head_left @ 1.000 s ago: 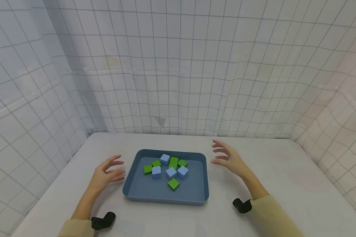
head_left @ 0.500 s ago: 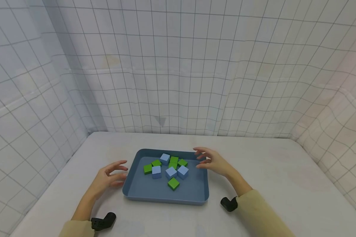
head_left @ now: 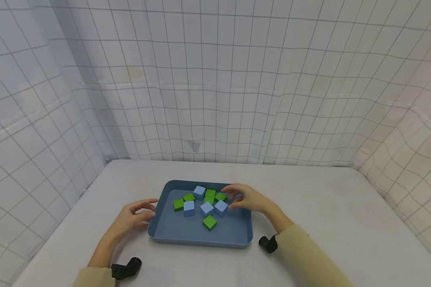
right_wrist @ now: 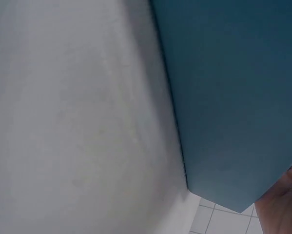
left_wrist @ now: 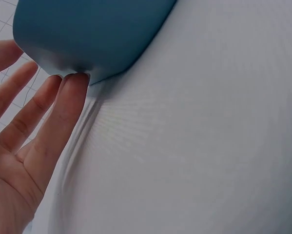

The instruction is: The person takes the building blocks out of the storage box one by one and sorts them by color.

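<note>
"Where are the blocks?"
"Lower centre of frame, in the tray. Left hand relaxed at its side; right hand loosely spread beside them. I'd pinch opposite faces (likely light, stiff)."

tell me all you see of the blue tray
The blue tray is shallow, rectangular, plastic-looking, with rounded corners and raised walls. It lies flat, open side up, on the white surface, holding four blue blocks and six green blocks. The left hand seems to touch its left wall; the right hand is over its right side.
</note>
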`<action>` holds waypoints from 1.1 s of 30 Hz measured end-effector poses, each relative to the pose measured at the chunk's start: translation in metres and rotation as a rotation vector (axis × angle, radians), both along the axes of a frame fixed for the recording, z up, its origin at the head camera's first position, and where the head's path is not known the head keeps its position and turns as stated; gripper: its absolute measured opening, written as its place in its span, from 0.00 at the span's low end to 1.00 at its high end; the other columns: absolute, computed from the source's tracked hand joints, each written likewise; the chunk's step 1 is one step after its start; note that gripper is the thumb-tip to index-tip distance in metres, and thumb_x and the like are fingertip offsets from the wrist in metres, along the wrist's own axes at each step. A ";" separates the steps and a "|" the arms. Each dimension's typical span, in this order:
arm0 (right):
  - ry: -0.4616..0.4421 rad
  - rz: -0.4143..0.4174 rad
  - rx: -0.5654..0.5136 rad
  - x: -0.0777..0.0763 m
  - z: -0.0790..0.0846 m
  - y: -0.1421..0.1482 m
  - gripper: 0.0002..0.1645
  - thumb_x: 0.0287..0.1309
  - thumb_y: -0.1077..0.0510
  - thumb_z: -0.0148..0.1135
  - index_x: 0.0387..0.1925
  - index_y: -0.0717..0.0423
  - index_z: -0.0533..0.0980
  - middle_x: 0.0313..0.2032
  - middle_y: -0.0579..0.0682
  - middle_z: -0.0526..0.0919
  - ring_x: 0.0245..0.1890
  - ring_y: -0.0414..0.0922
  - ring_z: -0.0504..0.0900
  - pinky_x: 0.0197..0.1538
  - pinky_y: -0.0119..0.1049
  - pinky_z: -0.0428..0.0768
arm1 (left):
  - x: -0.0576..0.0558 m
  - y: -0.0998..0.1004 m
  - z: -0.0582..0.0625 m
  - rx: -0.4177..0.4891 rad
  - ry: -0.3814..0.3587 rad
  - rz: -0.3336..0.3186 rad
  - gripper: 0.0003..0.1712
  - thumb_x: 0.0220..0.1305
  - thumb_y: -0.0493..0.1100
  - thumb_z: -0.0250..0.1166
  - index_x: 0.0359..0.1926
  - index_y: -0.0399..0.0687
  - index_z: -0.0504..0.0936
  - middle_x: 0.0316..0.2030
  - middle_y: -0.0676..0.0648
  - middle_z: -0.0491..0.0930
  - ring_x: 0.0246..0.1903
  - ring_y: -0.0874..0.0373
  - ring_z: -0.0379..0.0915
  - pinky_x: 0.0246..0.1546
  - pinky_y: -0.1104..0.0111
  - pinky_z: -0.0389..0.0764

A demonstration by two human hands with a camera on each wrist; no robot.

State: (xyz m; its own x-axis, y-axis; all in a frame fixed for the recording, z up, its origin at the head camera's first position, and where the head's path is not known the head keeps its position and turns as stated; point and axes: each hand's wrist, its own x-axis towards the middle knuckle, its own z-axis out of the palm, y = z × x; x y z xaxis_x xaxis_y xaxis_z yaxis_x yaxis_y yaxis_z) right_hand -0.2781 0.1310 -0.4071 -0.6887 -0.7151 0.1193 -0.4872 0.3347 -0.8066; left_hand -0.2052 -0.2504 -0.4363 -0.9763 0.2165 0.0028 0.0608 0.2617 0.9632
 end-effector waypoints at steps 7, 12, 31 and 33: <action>0.000 0.006 0.080 -0.001 0.000 -0.006 0.29 0.49 0.64 0.66 0.55 0.60 0.70 0.45 0.55 0.75 0.43 0.49 0.75 0.45 0.32 0.76 | 0.000 0.001 -0.001 0.003 -0.020 0.006 0.30 0.58 0.39 0.62 0.60 0.32 0.66 0.44 0.38 0.71 0.39 0.60 0.76 0.35 0.62 0.79; 0.010 0.005 0.142 -0.001 0.000 -0.009 0.29 0.49 0.64 0.66 0.55 0.59 0.71 0.44 0.52 0.75 0.41 0.46 0.75 0.45 0.31 0.75 | -0.001 0.001 -0.001 -0.001 -0.021 -0.001 0.30 0.58 0.39 0.62 0.60 0.32 0.66 0.44 0.39 0.70 0.39 0.60 0.76 0.35 0.62 0.79; 0.024 0.045 0.213 -0.003 0.001 -0.015 0.22 0.49 0.66 0.65 0.48 0.60 0.73 0.39 0.50 0.76 0.35 0.41 0.75 0.42 0.30 0.75 | -0.001 0.001 -0.001 -0.012 -0.036 -0.003 0.31 0.57 0.39 0.63 0.61 0.34 0.65 0.45 0.39 0.69 0.39 0.59 0.75 0.35 0.62 0.79; 0.024 0.041 0.215 -0.004 0.001 -0.015 0.22 0.49 0.66 0.65 0.48 0.60 0.73 0.38 0.49 0.76 0.35 0.41 0.74 0.42 0.30 0.75 | -0.001 0.001 -0.001 -0.015 -0.035 -0.003 0.31 0.57 0.39 0.63 0.61 0.34 0.65 0.45 0.39 0.69 0.39 0.59 0.75 0.35 0.62 0.79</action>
